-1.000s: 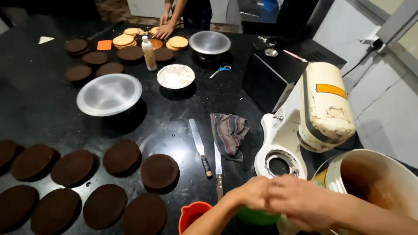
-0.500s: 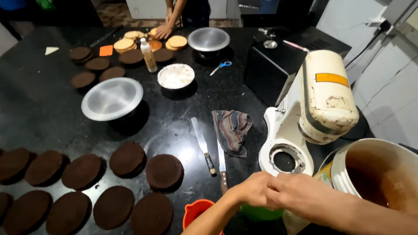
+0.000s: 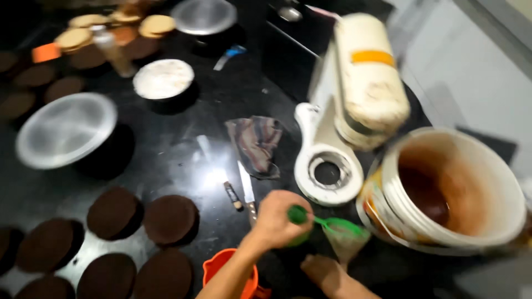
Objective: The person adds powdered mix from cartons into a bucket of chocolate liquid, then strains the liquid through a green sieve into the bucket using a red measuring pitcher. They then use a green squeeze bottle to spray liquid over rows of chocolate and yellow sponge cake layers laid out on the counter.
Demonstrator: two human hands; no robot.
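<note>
Left hand [image 3: 279,218] curled into a fist around a green handle [image 3: 300,214], knuckles up, low on the counter [image 3: 183,144]. From here I read the green piece as a funnel or scoop [image 3: 342,227] running right from the handle, with a clear cone of plastic [image 3: 344,246] hanging under its rim. Motion blur keeps me from saying more about its shape.

Right hand [image 3: 327,275] sits just below that cone, fingers [image 3: 312,266] reaching up toward its tip; I cannot tell whether they pinch it or only touch it, since the frame edge cuts the hand off.

Just left of my left forearm, an orange container [image 3: 230,272] at the bottom edge. Just right of the funnel, a large white bucket [image 3: 443,188], tilted toward me, brown residue coating its inside. Behind the hands, a cream stand mixer [image 3: 354,111] with its head tipped back and no bowl on the base ring.

Beyond the left hand lie a knife [image 3: 245,185] and a smaller tool [image 3: 233,195], then a crumpled cloth [image 3: 257,144]. Farther left, dark round cake layers [image 3: 138,243] sit in rows on the black counter. A metal lid [image 3: 66,130] and a bowl of white powder [image 3: 163,79] lie well apart at the rear, with paler rounds [image 3: 111,27] past them.
</note>
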